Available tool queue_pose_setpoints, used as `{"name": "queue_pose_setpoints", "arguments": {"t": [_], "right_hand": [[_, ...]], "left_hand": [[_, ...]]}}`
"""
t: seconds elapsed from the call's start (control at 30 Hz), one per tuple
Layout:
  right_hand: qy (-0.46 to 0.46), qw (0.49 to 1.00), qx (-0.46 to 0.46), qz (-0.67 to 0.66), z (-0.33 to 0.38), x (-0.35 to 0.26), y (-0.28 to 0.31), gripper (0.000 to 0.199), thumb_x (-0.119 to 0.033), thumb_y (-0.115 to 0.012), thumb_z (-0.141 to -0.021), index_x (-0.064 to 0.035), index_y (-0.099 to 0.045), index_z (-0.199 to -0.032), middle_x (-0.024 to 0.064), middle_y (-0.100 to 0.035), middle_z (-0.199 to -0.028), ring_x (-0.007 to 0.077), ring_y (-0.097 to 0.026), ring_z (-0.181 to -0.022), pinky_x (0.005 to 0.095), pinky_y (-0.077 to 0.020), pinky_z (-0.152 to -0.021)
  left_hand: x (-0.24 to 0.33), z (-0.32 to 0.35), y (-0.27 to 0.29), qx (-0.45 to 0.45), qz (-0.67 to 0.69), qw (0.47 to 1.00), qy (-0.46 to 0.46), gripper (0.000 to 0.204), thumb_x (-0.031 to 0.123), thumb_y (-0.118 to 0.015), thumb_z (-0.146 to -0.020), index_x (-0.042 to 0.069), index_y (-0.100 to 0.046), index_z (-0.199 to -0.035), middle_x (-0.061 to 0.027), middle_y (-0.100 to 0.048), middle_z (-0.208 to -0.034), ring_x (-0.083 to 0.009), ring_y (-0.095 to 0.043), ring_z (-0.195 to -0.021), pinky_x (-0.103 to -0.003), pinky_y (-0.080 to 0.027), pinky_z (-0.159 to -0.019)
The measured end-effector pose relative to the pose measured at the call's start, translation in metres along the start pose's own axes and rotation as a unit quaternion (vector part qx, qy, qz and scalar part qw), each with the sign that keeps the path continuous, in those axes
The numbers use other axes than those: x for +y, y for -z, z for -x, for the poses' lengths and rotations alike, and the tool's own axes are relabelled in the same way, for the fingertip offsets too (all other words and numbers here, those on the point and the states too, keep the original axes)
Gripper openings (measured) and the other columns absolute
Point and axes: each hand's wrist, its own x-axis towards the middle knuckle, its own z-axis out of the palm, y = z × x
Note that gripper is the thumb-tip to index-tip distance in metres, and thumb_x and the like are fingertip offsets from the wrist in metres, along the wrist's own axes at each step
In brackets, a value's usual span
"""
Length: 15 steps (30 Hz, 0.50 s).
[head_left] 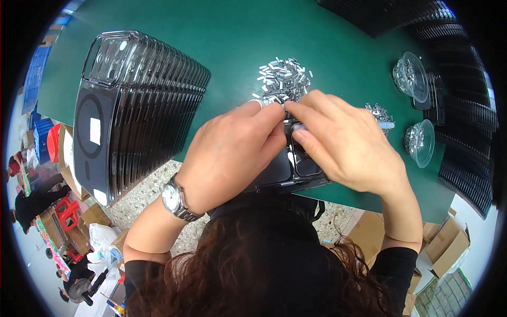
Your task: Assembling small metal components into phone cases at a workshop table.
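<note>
Both my hands meet over dark phone cases [272, 171] near the table's front edge. My left hand [235, 145], with a watch on its wrist, has its thumb and fingers pressed together at the case's upper end. Whatever lies in that pinch is hidden. My right hand [346, 142] is curled, its index fingertip beside the left fingertips. A pale, pen-like stick [387, 126] pokes out behind it and seems to run under its palm. Just beyond the fingertips lies a loose pile of small grey and silver strips [285, 79].
A tall leaning stack of clear-and-black phone cases [142, 105] stands on the left of the green table [232, 37]. At right are clear plastic tubs [420, 79] of small parts, another small heap [378, 112] and rows of dark cases [467, 169]. Cardboard boxes [446, 248] stand below.
</note>
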Motion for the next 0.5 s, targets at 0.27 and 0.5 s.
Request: {"name": "queue_pose_setpoints", "arguments": {"t": [0.27,0.5], "right_hand": [[-0.007,0.997,0.032,0.071,0.004,-0.007,-0.004,0.02,-0.007,-0.076,-0.09,-0.001,-0.071,-0.108,0.0083,-0.064,-0.09,0.0278,-0.062,-0.082,0.0402,-0.0541,-0.066],[0.04,0.991,0.113,0.052,0.009,-0.001,-0.001,0.025,-0.006,-0.08,-0.083,-0.0022,-0.072,-0.107,0.0082,-0.065,-0.092,0.0275,-0.06,-0.077,0.0387,-0.0506,-0.062]], "left_hand": [[0.014,-0.005,0.002,0.007,-0.069,0.998,-0.009,0.007,0.009,-0.068,-0.099,0.003,-0.065,-0.102,-0.0146,-0.065,-0.09,-0.0385,-0.066,-0.076,-0.045,-0.052,-0.066],[0.022,-0.003,0.02,0.016,-0.047,0.998,-0.037,0.013,0.006,-0.069,-0.098,0.003,-0.068,-0.111,-0.0157,-0.069,-0.096,-0.0375,-0.068,-0.078,-0.042,-0.054,-0.068]]}}
